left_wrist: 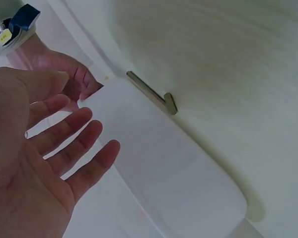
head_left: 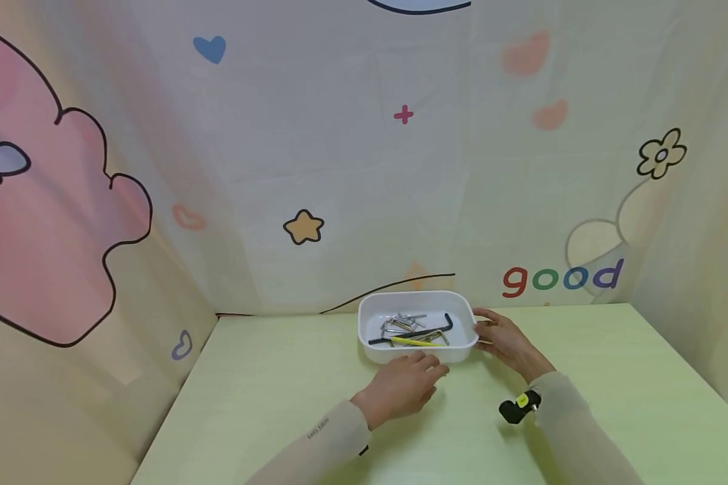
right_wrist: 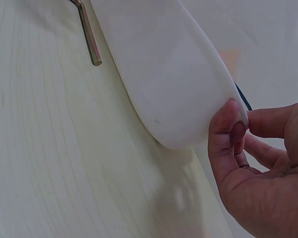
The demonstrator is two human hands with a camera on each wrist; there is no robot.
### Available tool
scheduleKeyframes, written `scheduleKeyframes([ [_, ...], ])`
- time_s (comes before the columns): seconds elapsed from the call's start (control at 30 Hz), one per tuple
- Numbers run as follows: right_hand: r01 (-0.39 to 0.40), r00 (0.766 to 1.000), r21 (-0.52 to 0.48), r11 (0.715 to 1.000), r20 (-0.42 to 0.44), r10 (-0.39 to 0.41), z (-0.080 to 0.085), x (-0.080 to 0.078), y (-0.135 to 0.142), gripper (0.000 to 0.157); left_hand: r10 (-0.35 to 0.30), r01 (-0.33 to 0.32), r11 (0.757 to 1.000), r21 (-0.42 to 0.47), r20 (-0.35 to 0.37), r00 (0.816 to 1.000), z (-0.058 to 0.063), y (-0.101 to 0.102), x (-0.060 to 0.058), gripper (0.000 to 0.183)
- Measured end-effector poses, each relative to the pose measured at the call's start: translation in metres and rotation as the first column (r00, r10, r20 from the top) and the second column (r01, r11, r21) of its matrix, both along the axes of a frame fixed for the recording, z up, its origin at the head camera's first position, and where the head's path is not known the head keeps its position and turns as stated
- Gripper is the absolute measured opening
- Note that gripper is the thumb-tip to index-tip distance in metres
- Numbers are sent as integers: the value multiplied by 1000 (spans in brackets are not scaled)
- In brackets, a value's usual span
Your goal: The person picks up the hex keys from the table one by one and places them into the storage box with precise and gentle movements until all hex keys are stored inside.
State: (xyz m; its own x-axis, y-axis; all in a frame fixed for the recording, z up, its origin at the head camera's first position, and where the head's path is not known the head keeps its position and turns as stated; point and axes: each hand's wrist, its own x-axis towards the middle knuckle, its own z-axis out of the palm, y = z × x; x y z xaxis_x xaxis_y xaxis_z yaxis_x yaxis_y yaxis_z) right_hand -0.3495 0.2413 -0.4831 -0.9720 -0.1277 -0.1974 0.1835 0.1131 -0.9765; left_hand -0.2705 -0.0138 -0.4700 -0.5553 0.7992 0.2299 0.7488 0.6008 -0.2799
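Note:
A white plastic bin point(head_left: 461, 353) stands at the far side of the table. Inside lie a long black hex key point(head_left: 425, 332), a yellow hex key point(head_left: 408, 341) and several small metal hex keys point(head_left: 400, 323). My right hand point(head_left: 506, 340) pinches the bin's rim at its right end, thumb and fingers on either side of the wall. In front of the bin hovers my left hand point(head_left: 400, 384), fingers loosely spread and holding nothing. One metal hex key point(left_wrist: 151, 93) lies on the table close along the bin's front wall; in the head view the left hand hides it.
The pale green table point(head_left: 267, 377) runs back to a printed curtain point(head_left: 352, 168), with more curtain along both sides. A black wrist camera point(head_left: 520, 406) sticks out from the right sleeve above the tabletop.

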Motion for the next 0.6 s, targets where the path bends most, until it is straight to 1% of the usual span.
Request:
scheduleKeyframes([
  [0.17, 3, 1000, 2, 1000, 4, -3, -1, 0, 0, 53, 28, -26, 997, -73, 36, 999, -7, 3, 3, 40],
  [0.3, 3, 1000, -6, 1000, 4, -3, -2, -1, 1, 52, 79, -72, 991, -110, 65, 995, -14, 5, 2, 45],
  [0.43, 0, 1000, -22, 1000, -4, 0, -2, -2, 1, 52, 142, -128, 984, -121, 110, 984, -20, 6, 0, 49],
  [0.6, 6, 1000, -27, 1000, 0, -6, -2, -2, 1, 52, 169, -152, 982, -114, 158, 973, -22, 7, 0, 47],
])
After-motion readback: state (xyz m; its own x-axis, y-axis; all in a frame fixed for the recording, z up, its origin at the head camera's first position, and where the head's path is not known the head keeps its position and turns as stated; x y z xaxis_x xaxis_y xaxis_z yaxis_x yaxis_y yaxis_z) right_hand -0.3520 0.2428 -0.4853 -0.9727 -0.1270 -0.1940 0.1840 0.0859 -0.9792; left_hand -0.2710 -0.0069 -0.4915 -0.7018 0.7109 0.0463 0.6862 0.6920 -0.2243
